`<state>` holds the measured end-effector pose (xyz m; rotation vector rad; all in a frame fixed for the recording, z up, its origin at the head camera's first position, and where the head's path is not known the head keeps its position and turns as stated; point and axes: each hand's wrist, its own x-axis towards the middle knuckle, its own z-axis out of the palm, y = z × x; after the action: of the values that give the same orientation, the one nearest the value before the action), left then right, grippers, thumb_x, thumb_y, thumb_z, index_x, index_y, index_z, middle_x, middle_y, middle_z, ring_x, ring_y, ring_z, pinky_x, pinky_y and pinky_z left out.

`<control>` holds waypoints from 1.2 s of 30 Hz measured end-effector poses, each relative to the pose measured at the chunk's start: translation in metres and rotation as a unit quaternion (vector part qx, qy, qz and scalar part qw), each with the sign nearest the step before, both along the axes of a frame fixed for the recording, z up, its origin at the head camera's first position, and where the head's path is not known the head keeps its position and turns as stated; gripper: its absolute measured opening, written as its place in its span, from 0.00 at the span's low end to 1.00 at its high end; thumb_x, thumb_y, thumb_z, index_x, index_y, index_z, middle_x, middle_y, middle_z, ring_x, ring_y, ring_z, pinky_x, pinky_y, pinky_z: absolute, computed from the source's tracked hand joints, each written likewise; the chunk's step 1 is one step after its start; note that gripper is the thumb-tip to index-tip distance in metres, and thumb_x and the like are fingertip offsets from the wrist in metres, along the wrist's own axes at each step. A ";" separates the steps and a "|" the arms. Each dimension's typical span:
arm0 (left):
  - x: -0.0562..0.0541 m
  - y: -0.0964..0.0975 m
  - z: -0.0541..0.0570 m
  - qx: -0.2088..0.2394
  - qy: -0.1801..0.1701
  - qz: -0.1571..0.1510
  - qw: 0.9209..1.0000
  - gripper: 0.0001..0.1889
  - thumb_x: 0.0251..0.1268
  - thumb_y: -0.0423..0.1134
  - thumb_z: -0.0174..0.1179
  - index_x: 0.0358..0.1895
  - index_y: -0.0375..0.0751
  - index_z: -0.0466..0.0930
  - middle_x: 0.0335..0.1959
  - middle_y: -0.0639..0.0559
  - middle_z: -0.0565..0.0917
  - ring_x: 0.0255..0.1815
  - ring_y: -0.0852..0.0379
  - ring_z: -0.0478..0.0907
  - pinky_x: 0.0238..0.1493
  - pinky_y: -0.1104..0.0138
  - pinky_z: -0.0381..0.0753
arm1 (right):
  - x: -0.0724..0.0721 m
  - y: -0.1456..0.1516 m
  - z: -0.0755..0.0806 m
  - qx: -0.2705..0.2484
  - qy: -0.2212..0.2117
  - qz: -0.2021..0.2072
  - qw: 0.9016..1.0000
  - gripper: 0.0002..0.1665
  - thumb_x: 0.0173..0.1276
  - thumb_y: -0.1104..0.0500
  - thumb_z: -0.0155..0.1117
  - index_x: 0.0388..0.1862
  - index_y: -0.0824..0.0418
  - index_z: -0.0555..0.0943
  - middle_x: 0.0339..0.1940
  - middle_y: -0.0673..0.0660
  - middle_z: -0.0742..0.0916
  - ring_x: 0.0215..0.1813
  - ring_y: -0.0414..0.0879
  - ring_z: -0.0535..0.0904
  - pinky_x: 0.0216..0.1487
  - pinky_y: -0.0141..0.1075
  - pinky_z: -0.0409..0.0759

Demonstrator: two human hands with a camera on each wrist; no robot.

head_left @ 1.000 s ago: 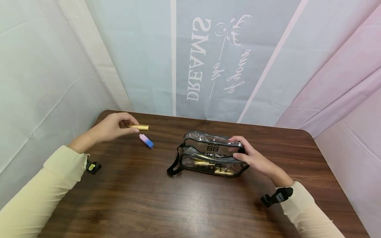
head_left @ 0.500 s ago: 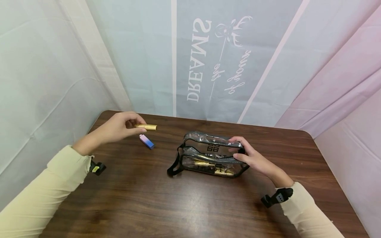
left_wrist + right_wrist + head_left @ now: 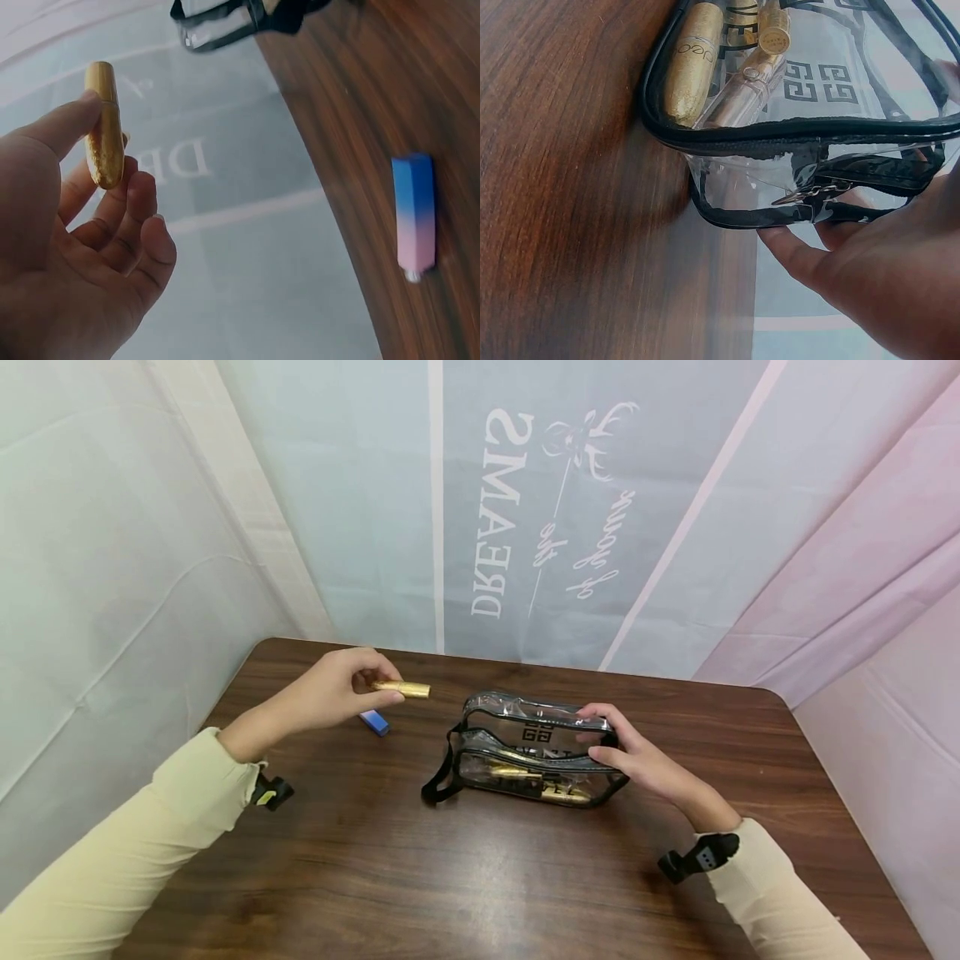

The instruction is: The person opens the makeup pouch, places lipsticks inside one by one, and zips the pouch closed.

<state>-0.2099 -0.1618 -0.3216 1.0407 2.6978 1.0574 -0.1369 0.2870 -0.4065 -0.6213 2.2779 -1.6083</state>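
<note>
My left hand [image 3: 326,693] pinches a slim gold cosmetic tube [image 3: 412,689] between thumb and fingers, above the table's far left. In the left wrist view the gold cosmetic tube [image 3: 105,135] shows one flat end and one rounded end. My right hand [image 3: 648,764] grips the right end of a clear, black-trimmed zip pouch [image 3: 540,767], its top gaping. Inside lie several gold tubes [image 3: 694,71], seen through the plastic from the right wrist. A pink-and-blue stick [image 3: 415,210] lies on the table below the left hand, which partly covers it in the head view.
The dark wood table [image 3: 420,877] ends at a rounded far edge, close to a printed cloth backdrop [image 3: 382,527]. A black strap loop [image 3: 441,791] sticks out from the pouch's left end. Cloth walls also stand at the left and right.
My left hand has moved right with the gold cosmetic tube, toward the pouch, and now overlaps the pink-and-blue stick. The right hand and the pouch have stayed in place.
</note>
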 end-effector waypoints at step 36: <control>0.017 0.115 -0.015 0.027 0.019 -0.088 0.996 0.06 0.68 0.44 0.70 0.41 0.48 0.85 0.32 0.59 0.78 0.32 0.60 0.73 0.36 0.68 0.75 | 0.002 0.000 -0.005 -0.003 0.024 0.000 1.000 0.27 0.79 0.70 0.50 0.72 0.64 0.59 0.73 0.69 0.62 0.69 0.62 0.72 0.57 0.32 0.77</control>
<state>-0.1929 -0.0468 -0.3365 1.2913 2.5610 1.0936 -0.1353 0.2870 -0.4117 -0.6683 2.3072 -1.6162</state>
